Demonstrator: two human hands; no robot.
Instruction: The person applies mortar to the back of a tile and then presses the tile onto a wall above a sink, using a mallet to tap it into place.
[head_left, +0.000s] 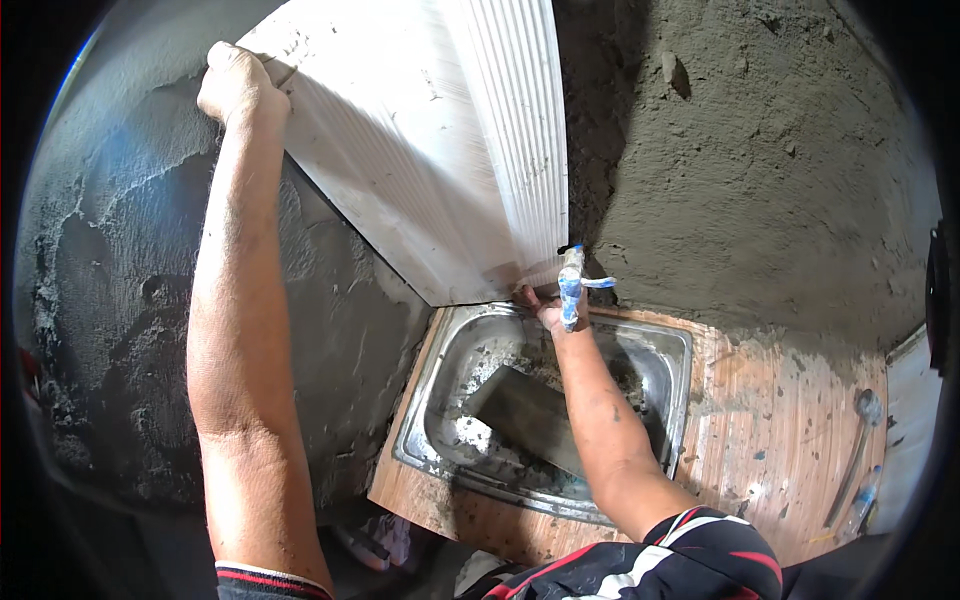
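Note:
A large white panel (420, 120) with fine parallel ridges stands tilted in the corner above the sink. My left hand (240, 85) is raised at its upper left edge, closed around it. Low down, my right hand (553, 312) reaches over the sink and holds the panel's bottom edge near its lower right corner; part of the fingers is hidden. Right beside that hand is a faucet (570, 290) wrapped in white and blue covering, with a small lever pointing right.
Inside the metal sink (420, 440) lies a dark flat slab (525, 405) amid cement splashes. A wood-patterned counter (745, 430) surrounds it, with a ladle-like long-handled tool (850, 465) and a clear bottle (860, 505) at right. Rough grey plaster covers the left wall (120, 260) and right wall (750, 180).

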